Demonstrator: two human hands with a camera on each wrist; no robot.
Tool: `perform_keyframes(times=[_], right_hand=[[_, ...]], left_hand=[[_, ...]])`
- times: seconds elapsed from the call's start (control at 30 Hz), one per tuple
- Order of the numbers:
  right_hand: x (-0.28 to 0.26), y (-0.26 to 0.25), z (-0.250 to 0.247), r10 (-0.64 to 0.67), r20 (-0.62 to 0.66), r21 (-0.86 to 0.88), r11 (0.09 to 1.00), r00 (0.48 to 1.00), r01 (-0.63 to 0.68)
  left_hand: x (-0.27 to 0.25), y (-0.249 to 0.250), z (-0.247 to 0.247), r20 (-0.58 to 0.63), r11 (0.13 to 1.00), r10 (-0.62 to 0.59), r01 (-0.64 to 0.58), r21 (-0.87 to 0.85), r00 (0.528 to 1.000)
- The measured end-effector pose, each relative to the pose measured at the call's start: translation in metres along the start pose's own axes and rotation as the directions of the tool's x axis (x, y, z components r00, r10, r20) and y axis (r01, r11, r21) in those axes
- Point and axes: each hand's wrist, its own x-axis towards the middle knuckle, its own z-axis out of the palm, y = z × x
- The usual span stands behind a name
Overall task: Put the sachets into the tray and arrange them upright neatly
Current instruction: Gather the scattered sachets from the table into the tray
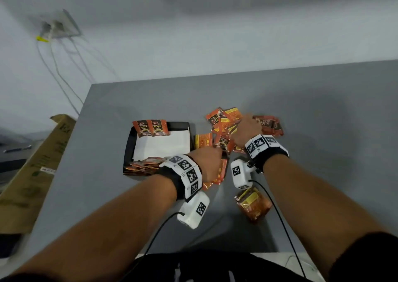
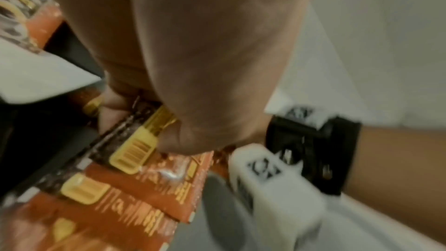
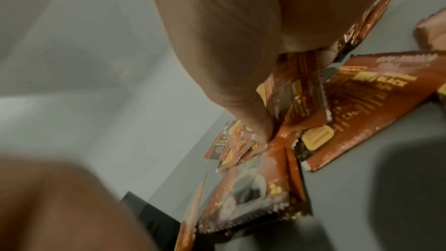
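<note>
A black tray [image 1: 128,146] with a white liner stands left of centre on the grey table. Two orange sachets [image 1: 150,127] lean upright at its back, and several more [image 1: 143,165] lie at its front. A loose pile of sachets [image 1: 225,124] lies right of the tray. My left hand [image 1: 212,159] is beside the tray's right front corner. Its curled fingers [image 2: 113,110] grip joined sachets [image 2: 149,184] with yellow barcode labels. My right hand [image 1: 247,126] is down on the pile, thumb and fingers [image 3: 260,127] closed on a sachet [image 3: 296,91].
A small bundle of sachets [image 1: 253,204] lies near the table's front edge, under my right forearm. A cardboard box [image 1: 36,169] leans off the table's left edge. A wall socket [image 1: 57,26] with hanging cables sits on the wall at back left.
</note>
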Motion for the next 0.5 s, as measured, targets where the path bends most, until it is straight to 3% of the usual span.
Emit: perform_keyframes(times=[0.1,0.2,0.3,0.43,0.5], right_hand=[[-0.002,0.01,-0.009,-0.041,0.016,0.141,0.989,0.999,0.039],[-0.013,0.027,-0.034,-0.098,0.025,0.243,0.966,0.995,0.089],[-0.025,0.043,-0.043,-0.168,0.006,0.234,0.959,0.986,0.162],[-0.029,0.05,-0.012,-0.179,0.1,0.017,0.984,0.979,0.178],[-0.029,0.051,0.002,-0.18,0.061,-0.018,0.983,0.982,0.182]], left_hand=[[0.006,0.01,0.024,0.062,0.978,-0.031,0.017,0.206,0.998],[0.015,0.012,0.046,0.035,0.943,-0.143,0.126,0.309,0.989],[0.02,0.015,0.06,-0.034,0.943,-0.176,0.179,0.282,0.984],[0.011,0.029,0.053,-0.075,0.957,-0.263,0.27,0.108,0.962],[0.01,0.031,0.051,-0.114,0.948,-0.288,0.3,0.105,0.951]])
